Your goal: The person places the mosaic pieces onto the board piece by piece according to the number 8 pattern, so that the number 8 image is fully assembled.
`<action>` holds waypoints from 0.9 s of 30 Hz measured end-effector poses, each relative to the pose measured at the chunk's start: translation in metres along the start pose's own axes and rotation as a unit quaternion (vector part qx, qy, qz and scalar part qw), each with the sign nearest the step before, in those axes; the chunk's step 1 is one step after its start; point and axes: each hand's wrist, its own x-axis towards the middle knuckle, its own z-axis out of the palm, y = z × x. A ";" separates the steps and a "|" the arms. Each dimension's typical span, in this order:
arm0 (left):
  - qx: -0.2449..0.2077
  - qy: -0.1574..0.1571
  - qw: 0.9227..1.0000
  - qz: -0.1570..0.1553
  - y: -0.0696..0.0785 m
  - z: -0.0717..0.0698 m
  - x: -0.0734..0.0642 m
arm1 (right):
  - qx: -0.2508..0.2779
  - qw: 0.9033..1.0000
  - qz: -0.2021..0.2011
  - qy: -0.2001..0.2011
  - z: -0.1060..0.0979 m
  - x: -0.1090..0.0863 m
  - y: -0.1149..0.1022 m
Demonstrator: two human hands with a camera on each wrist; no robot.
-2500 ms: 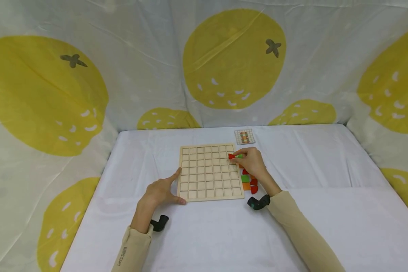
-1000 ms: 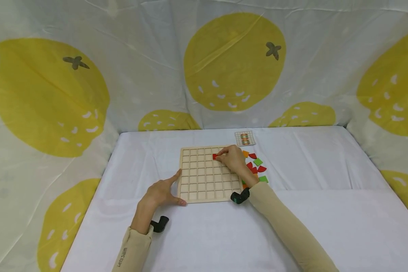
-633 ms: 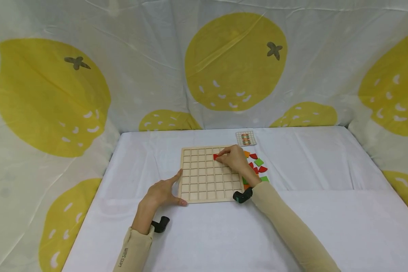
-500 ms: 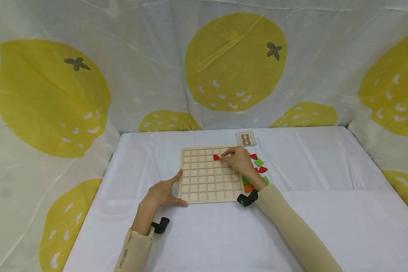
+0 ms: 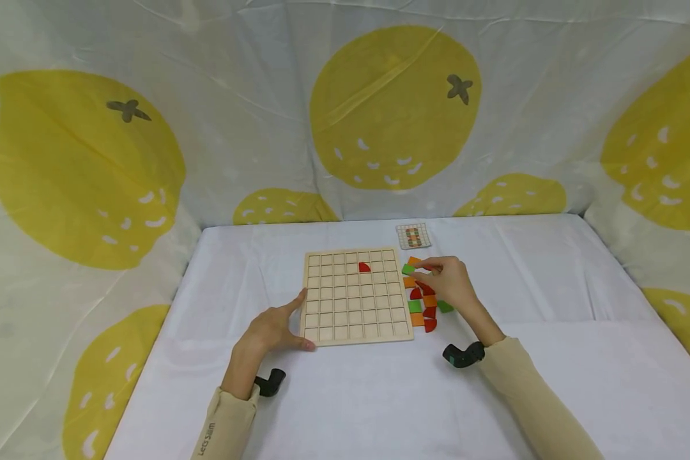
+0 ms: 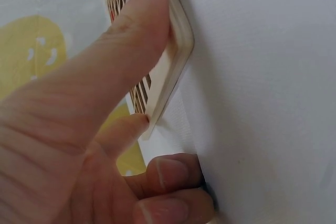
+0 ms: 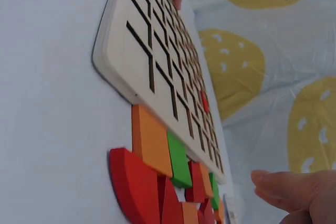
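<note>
Head view: left hand [image 5: 269, 327] rests spread, unclenched, against grid board [image 5: 345, 303]; right hand [image 5: 451, 281] at green block [image 5: 407, 269], can't tell whether gripping.

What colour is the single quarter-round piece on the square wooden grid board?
The quarter-round piece is red, clearest in the head view.

Board [image 5: 353, 301]: flat, so you can pass above its grid.
Left edge: your left hand [image 5: 273, 327] blocks the near half.
Right edge: coloured blocks [image 5: 430, 301] and your right hand [image 5: 453, 280] crowd you.
Near side: wide bench [image 5: 345, 396] room between your hands.
</note>
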 end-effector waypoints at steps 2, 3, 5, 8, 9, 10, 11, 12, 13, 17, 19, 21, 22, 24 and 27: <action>-0.002 0.001 1.000 0.001 0.000 0.000 -0.001 | -0.001 1.000 0.017 0.003 -0.004 -0.003 0.005; -0.005 0.001 1.000 0.000 0.000 0.000 -0.001 | -0.002 1.000 0.024 0.003 -0.006 -0.004 0.008; -0.010 0.000 1.000 -0.001 0.000 0.001 -0.001 | -0.005 0.999 0.036 0.002 -0.008 -0.006 0.012; -0.020 -0.003 1.000 -0.003 -0.001 0.001 -0.003 | -0.011 0.999 0.046 0.000 -0.010 -0.007 0.017; -0.024 -0.004 1.000 -0.002 -0.001 0.001 -0.003 | -0.010 0.999 0.046 -0.001 -0.010 -0.007 0.019; -0.031 -0.005 1.000 -0.003 -0.001 0.000 -0.003 | -0.009 0.999 0.047 -0.003 -0.010 -0.007 0.020; -0.035 -0.006 0.999 -0.003 -0.001 0.000 -0.004 | -0.004 0.999 0.049 -0.004 -0.009 -0.007 0.021; -0.040 -0.006 0.999 -0.002 -0.001 0.000 -0.004 | 0.000 0.999 0.050 -0.008 -0.008 -0.007 0.021; -0.043 -0.006 0.999 -0.002 -0.001 -0.001 -0.004 | 0.004 0.999 0.049 -0.012 -0.007 -0.007 0.022; -0.050 -0.008 0.999 -0.004 -0.002 -0.001 -0.003 | 0.013 0.998 0.045 -0.032 0.000 -0.006 0.020; -0.050 -0.009 0.999 -0.005 -0.002 -0.001 -0.003 | 0.005 0.999 0.035 -0.037 0.004 -0.005 0.020; -0.050 -0.009 0.999 -0.004 -0.002 -0.001 -0.002 | -0.006 0.999 0.025 -0.040 0.007 -0.003 0.020; -0.050 -0.009 0.999 -0.003 -0.002 -0.001 -0.002 | -0.011 0.999 0.021 -0.041 0.008 -0.002 0.020; -0.049 -0.010 0.999 -0.001 -0.001 -0.001 -0.002 | -0.021 0.999 0.013 -0.042 0.009 0.000 0.020; -0.046 -0.011 0.999 0.002 -0.001 -0.002 -0.001 | -0.033 0.999 0.009 -0.040 0.010 0.002 0.019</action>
